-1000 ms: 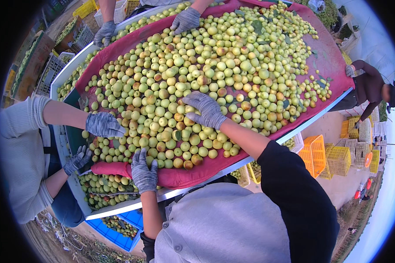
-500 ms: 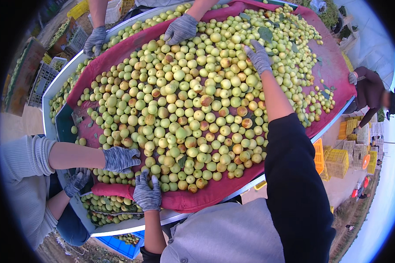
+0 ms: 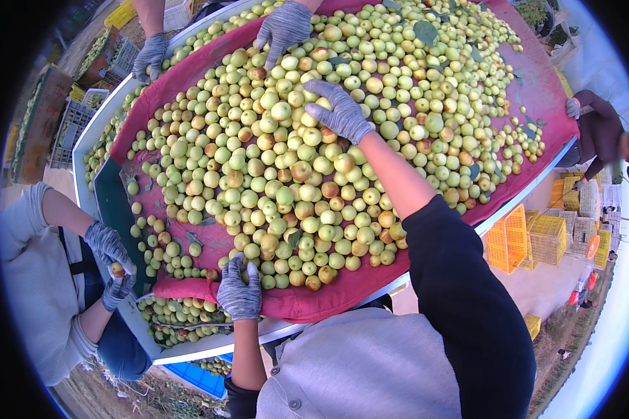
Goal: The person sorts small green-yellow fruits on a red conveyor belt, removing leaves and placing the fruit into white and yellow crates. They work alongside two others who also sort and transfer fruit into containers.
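Small round green fruits (image 3: 286, 195), some blushed reddish brown and looking like jujubes, lie spread over a sloping dark-red cloth (image 3: 314, 305). My right hand (image 3: 340, 115), in a grey knit glove, reaches over the middle of the fruit with fingers stretched and touching several of them. On the rolled near edge of the cloth rests my left hand (image 3: 240, 290), gloved alike, its fingers apart and nothing seen in it. A few green leaves (image 3: 425, 32) lie among the fruit.
At left a co-worker's gloved hands (image 3: 110, 255) hold one fruit. Another person's gloved hand (image 3: 286, 29) touches fruit at the far side. A white-edged trough (image 3: 210, 345) with fruit runs around the cloth. Orange crates (image 3: 508, 239) and yellow crates (image 3: 548, 237) stand at right.
My right hand has swept left and slightly nearer, pushing fruit along. My left hand stays at the near edge. The left co-worker's hands have drawn back from the cloth and now hold a fruit.
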Action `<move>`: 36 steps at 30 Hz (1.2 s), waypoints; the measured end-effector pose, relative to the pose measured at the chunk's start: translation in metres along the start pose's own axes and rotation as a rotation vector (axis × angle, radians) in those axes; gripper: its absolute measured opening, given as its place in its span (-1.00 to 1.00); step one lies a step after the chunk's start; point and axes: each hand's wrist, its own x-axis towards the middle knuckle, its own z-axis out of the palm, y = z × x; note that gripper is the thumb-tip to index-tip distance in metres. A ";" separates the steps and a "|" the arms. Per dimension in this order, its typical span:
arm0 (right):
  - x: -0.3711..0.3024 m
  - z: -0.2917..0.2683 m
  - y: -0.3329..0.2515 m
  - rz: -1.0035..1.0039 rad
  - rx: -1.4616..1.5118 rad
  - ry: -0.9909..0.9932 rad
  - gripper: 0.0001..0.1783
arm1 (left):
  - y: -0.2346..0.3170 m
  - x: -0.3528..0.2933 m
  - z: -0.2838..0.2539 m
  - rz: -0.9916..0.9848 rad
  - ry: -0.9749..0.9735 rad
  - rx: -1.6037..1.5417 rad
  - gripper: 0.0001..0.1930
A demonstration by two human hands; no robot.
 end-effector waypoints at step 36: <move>-0.243 -0.190 -0.010 0.449 -0.533 -0.092 -0.04 | 0.081 -0.024 0.021 0.744 -0.444 0.321 -0.23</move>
